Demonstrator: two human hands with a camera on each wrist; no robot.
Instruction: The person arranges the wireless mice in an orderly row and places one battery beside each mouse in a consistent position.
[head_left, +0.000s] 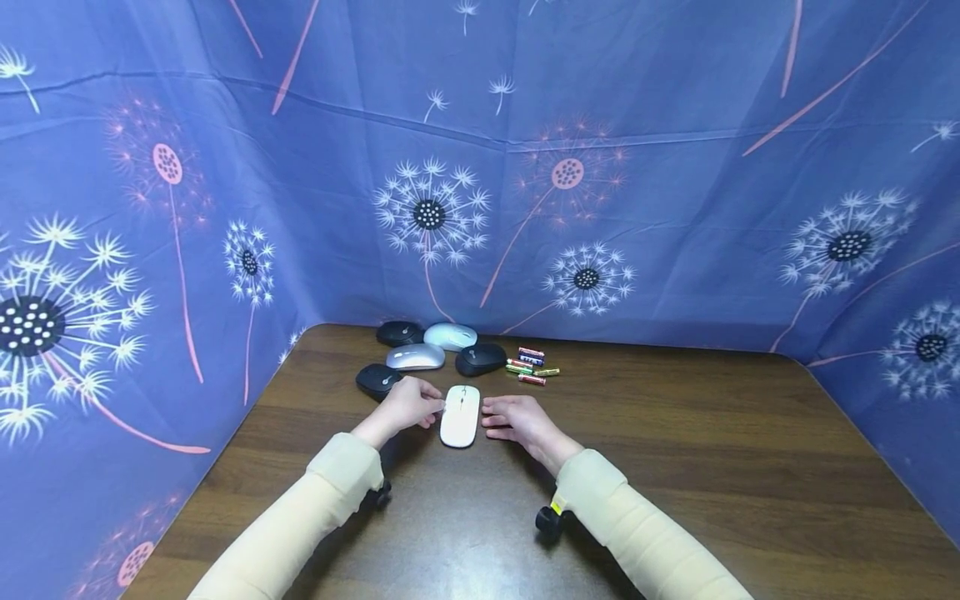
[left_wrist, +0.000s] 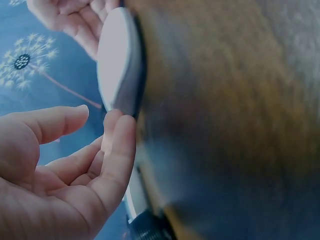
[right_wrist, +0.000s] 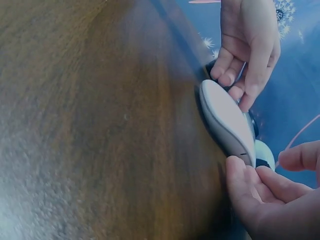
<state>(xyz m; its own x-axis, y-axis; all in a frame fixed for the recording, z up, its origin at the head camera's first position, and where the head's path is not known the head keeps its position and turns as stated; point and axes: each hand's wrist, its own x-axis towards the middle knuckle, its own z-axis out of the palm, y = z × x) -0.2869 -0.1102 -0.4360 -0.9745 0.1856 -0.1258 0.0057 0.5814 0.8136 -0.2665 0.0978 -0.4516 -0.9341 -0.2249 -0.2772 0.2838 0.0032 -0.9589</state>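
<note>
A white computer mouse (head_left: 460,416) lies flat on the table between the two hands, its scroll wheel end pointing away from me. My left hand (head_left: 408,406) is at its left side, fingertips by the edge. In the left wrist view, that hand (left_wrist: 75,170) has its thumb raised apart from the fingers, which reach the side of the mouse (left_wrist: 117,60). On the other side is my right hand (head_left: 525,423), fingers loosely extended beside the mouse. In the right wrist view, the right hand (right_wrist: 280,195) has its fingertips close against the mouse (right_wrist: 227,120); contact is hard to tell.
Behind the left hand are several more mice: a black mouse (head_left: 378,380), another black mouse (head_left: 480,359), a silver mouse (head_left: 416,357) and a light-coloured mouse (head_left: 450,337). Several small batteries (head_left: 532,379) lie to their right. A blue dandelion-print cloth (head_left: 660,250) hangs behind the wooden table (head_left: 712,433).
</note>
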